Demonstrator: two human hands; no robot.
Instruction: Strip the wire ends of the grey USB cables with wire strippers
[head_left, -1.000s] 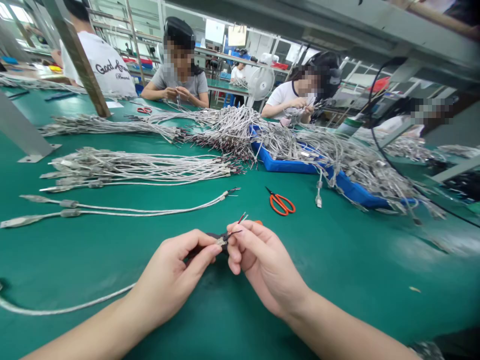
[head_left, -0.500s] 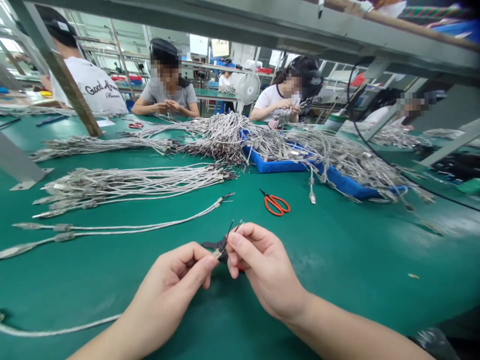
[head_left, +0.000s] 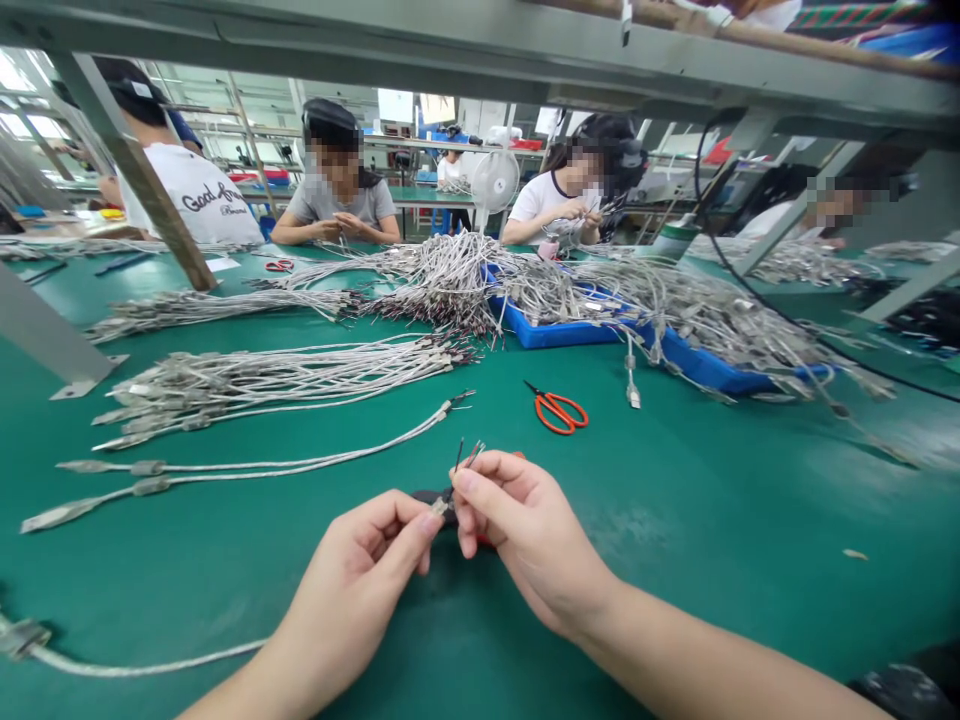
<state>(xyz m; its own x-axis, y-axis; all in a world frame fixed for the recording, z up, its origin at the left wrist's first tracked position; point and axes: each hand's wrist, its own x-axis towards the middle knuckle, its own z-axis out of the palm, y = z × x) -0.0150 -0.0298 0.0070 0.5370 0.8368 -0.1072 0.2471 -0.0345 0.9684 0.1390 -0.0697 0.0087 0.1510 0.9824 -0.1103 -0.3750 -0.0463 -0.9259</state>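
Your view across a green-matted workbench, which fills the lower part of the frame. Upper centre: beyond the bench, a co-worker in a grey shirt and another in a white shirt work with their hands raised, a white pedestal fan between them. Centre: a blue plastic tray lies heaped with braided silver cables. Left of centre: a loose bundle of similar cables lies on the mat, wire ends toward the right. Right of centre: orange-handled scissors lie well apart from your hands. Lower centre: your left hand and right hand nearly meet over a cable end, held just above the mat. Your left fingers are pressed together, pinching it; your right fingers curl in around its thin wires, which point upward. A dark object beneath is partly hidden, and you cannot tell what it is.
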